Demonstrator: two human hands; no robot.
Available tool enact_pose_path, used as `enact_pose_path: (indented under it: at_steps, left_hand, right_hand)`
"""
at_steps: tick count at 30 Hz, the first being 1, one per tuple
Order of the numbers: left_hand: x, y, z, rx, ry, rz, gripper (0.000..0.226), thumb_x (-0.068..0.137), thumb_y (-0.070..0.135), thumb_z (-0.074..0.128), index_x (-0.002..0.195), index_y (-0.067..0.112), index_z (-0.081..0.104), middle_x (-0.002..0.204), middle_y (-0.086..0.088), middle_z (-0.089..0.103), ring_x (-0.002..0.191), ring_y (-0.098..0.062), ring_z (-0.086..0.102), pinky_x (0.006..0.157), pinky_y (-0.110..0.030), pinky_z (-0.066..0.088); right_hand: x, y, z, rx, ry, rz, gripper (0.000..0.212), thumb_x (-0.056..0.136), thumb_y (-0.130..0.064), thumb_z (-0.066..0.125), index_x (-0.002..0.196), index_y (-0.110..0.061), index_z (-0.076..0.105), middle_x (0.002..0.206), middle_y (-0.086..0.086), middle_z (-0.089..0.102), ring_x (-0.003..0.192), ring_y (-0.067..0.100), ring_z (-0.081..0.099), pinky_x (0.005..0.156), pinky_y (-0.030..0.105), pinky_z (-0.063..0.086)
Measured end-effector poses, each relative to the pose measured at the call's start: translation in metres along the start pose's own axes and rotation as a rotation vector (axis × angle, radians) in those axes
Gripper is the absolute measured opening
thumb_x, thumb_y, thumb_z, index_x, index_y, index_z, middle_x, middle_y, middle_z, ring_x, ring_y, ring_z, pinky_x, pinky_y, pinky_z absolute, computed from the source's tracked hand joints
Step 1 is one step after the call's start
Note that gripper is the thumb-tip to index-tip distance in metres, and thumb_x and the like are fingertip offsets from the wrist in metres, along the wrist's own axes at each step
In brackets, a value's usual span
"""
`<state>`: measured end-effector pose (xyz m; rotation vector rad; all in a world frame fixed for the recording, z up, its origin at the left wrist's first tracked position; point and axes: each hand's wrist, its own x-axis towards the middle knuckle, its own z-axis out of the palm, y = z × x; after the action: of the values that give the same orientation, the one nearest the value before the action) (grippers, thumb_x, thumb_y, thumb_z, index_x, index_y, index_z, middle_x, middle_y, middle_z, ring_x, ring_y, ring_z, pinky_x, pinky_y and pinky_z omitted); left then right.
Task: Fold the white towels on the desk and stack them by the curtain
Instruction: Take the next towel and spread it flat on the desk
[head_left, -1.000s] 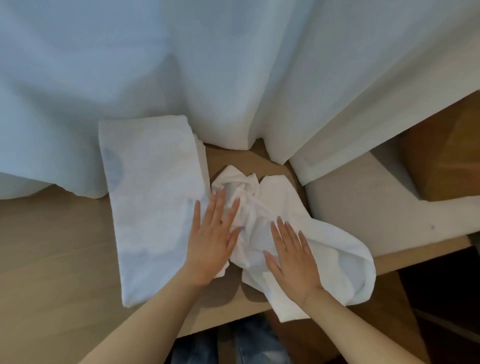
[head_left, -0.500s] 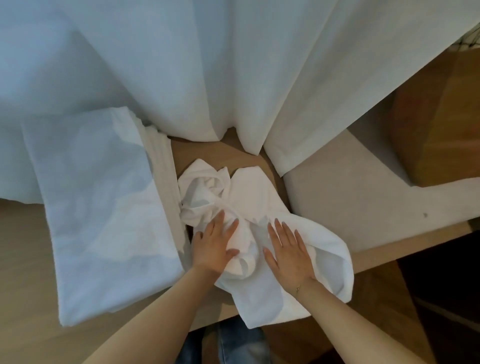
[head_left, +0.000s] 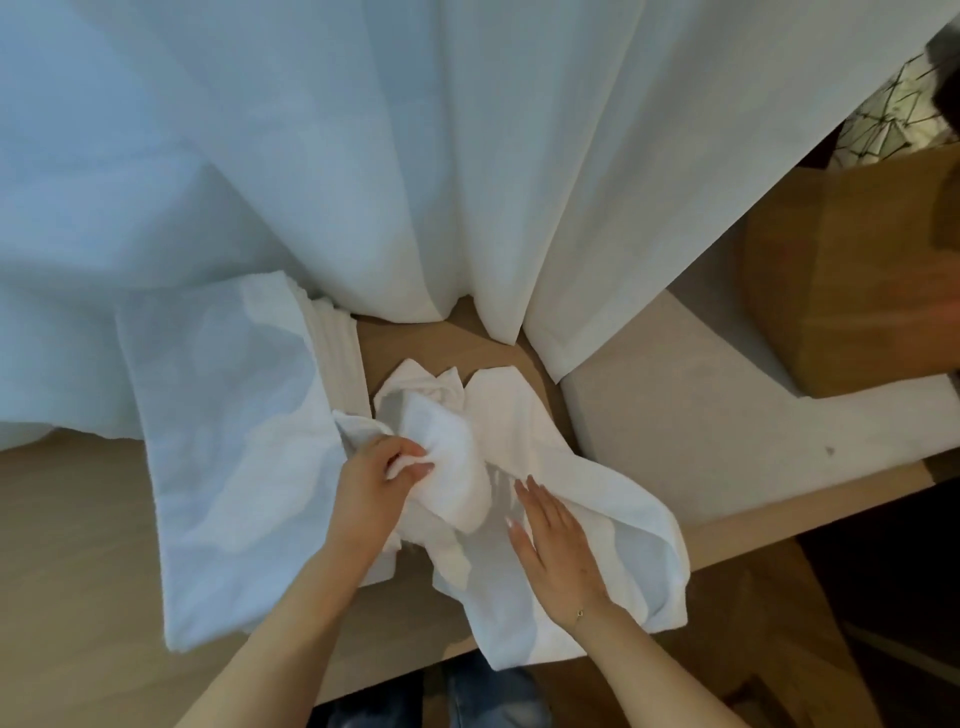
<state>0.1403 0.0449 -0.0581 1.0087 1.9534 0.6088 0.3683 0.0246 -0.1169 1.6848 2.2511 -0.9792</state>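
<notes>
Pinching crumpled towel (head_left: 457, 441) in left hand (head_left: 374, 483) fingers (head_left: 410, 449), right hand (head_left: 556, 545) flat, fingers spread

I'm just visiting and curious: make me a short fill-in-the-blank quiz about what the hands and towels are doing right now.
1. The left hand pinches a bunch of the crumpled towel, while the right hand lies ____ on it.
2. The folded stack lies to the ____ of the crumpled towel.
3. The far end of the stack touches the ____.
4. The near end of the crumpled towel hangs over the edge of the ____.

Missing words: flat; left; curtain; desk
</notes>
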Motion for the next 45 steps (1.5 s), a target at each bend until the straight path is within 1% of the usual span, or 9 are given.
enact_pose_path:
  at_steps: [8,10,12,17,29,32,36,40,45]
  left_hand:
    - [-0.051,0.062,-0.06,-0.204,0.169,0.008,0.01,0.088,0.015,0.069,0.092,0.024,0.067,0.095,0.012,0.065,0.087,-0.002,0.058,0.07,-0.006,0.04]
    - [-0.058,0.08,-0.074,-0.253,0.209,0.006,0.009,0.089,0.018,0.069,0.091,0.027,0.066,0.094,0.011,0.065,0.088,-0.007,0.058,0.072,-0.015,0.042]
    - [-0.065,0.1,-0.089,-0.308,0.252,0.023,0.007,0.088,0.021,0.07,0.09,0.028,0.067,0.092,0.01,0.066,0.088,-0.01,0.059,0.072,-0.021,0.044]
    - [-0.093,0.162,-0.138,-0.458,0.279,0.167,0.011,0.086,0.022,0.072,0.096,0.018,0.07,0.09,0.004,0.069,0.083,-0.01,0.06,0.074,-0.023,0.047]
    - [-0.185,0.295,-0.228,-0.708,-0.027,0.415,0.015,0.085,0.017,0.073,0.094,0.006,0.069,0.083,-0.006,0.069,0.075,-0.017,0.064,0.067,-0.031,0.053]
    - [-0.206,0.319,-0.247,-0.737,-0.142,0.471,0.01,0.086,0.015,0.071,0.092,0.007,0.069,0.076,-0.002,0.069,0.069,-0.014,0.066,0.061,-0.026,0.052]
    - [-0.215,0.333,-0.271,-0.762,-0.16,0.578,0.005,0.087,0.016,0.071,0.088,0.011,0.069,0.078,0.0,0.069,0.074,-0.013,0.065,0.064,-0.024,0.052]
    - [-0.189,0.328,-0.29,-0.764,-0.12,0.596,0.005,0.082,0.018,0.075,0.083,0.017,0.07,0.075,0.003,0.063,0.075,-0.014,0.057,0.073,-0.027,0.047]
    - [-0.184,0.299,-0.28,-0.76,-0.154,0.501,0.008,0.084,0.017,0.073,0.088,0.013,0.067,0.082,-0.008,0.058,0.081,-0.021,0.053,0.073,-0.027,0.047]
  right_hand:
    - [-0.053,-0.05,-0.048,0.484,0.205,-0.019,0.038,0.095,-0.059,0.039,0.129,-0.044,0.04,0.149,-0.012,0.036,0.141,0.008,0.029,0.114,0.013,0.016]
    - [-0.069,-0.06,-0.052,0.314,0.178,0.043,0.069,0.071,-0.034,0.083,0.129,-0.026,0.046,0.138,0.003,0.054,0.131,0.025,0.039,0.118,0.027,0.011]
    - [-0.074,-0.065,-0.043,0.106,0.162,0.079,0.098,0.046,-0.033,0.095,0.129,-0.012,0.046,0.134,0.013,0.054,0.123,0.034,0.044,0.118,0.04,0.006]
    - [-0.105,-0.093,-0.083,0.473,0.238,0.126,0.073,0.079,-0.085,0.025,0.141,-0.05,0.011,0.154,-0.024,0.018,0.142,0.005,0.026,0.117,0.021,0.011]
    - [-0.149,-0.203,-0.232,0.709,0.411,-0.157,0.113,0.073,-0.042,0.081,0.148,-0.035,-0.003,0.146,-0.035,0.0,0.134,-0.015,0.011,0.103,0.0,0.01]
    - [-0.147,-0.234,-0.261,0.794,0.52,-0.236,0.125,0.071,-0.039,0.084,0.15,-0.036,-0.013,0.155,-0.02,0.007,0.141,-0.002,0.017,0.111,0.013,0.024]
    - [-0.155,-0.252,-0.288,0.748,0.633,-0.22,0.081,0.087,-0.02,0.07,0.151,-0.023,0.021,0.138,-0.01,0.045,0.119,0.005,0.048,0.099,0.011,0.041]
    - [-0.181,-0.239,-0.292,0.779,0.715,-0.15,0.039,0.091,-0.021,0.063,0.128,-0.028,0.055,0.11,-0.005,0.067,0.1,0.009,0.062,0.09,0.038,0.053]
    - [-0.228,-0.215,-0.306,0.676,0.729,-0.176,0.034,0.091,-0.012,0.064,0.114,-0.037,0.057,0.104,-0.005,0.069,0.096,0.003,0.061,0.079,0.019,0.05]
